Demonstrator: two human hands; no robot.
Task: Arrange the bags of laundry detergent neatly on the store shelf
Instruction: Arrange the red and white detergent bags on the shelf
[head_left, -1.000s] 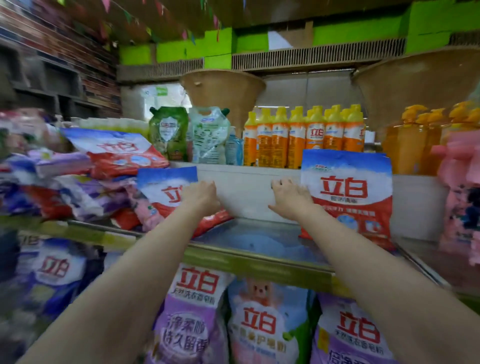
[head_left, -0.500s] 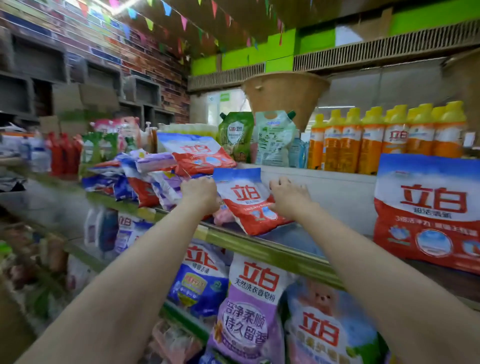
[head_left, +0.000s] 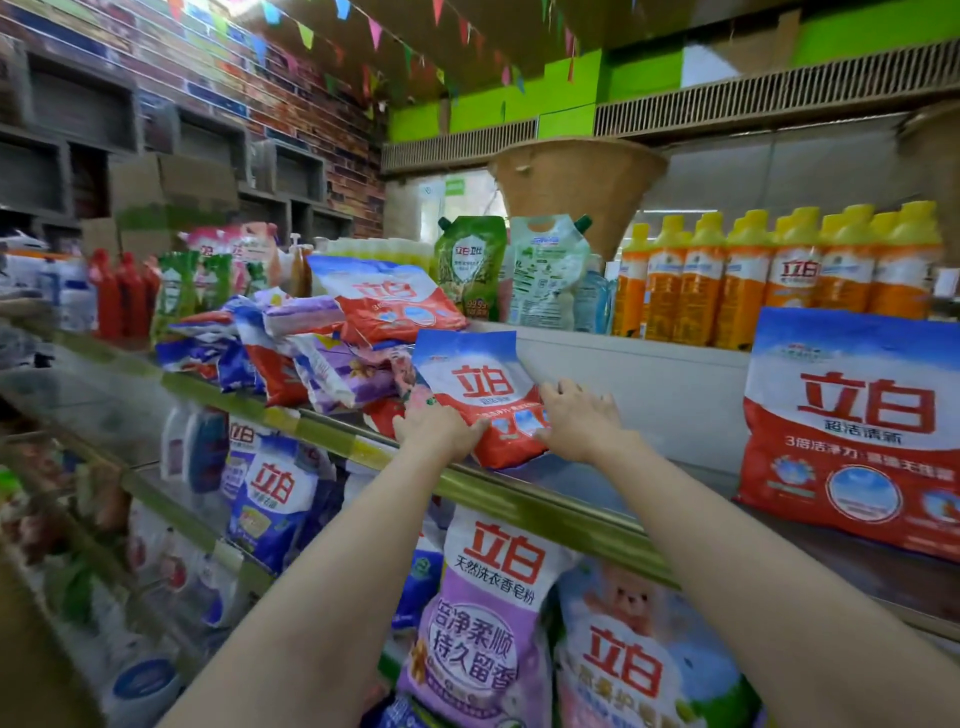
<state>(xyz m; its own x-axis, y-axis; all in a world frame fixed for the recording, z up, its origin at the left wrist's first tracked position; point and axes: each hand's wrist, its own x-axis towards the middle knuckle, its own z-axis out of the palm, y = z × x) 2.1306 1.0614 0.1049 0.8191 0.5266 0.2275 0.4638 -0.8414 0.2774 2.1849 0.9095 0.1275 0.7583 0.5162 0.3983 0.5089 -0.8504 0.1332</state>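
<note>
A small red, white and blue detergent bag (head_left: 480, 384) leans tilted at the front of the upper shelf (head_left: 524, 499). My left hand (head_left: 439, 431) grips its lower left corner, and my right hand (head_left: 574, 418) holds its right edge with the fingers laid on the front. To the left lies a jumbled pile of detergent bags (head_left: 322, 353), red, blue and purple, topped by another red and white bag (head_left: 387, 304). A large bag of the same brand (head_left: 852, 431) stands upright at the far right of the shelf.
Orange bottles with yellow caps (head_left: 769, 280) and green refill pouches (head_left: 470, 270) stand on the raised white ledge behind. Purple and pink detergent bags (head_left: 488, 613) fill the shelf below. Red bottles (head_left: 117, 296) stand far left. Bare shelf lies between the held bag and the large one.
The view has swung left, so the pile sits nearer the middle. Both hands have closed in on the small bag, which now stands more upright.
</note>
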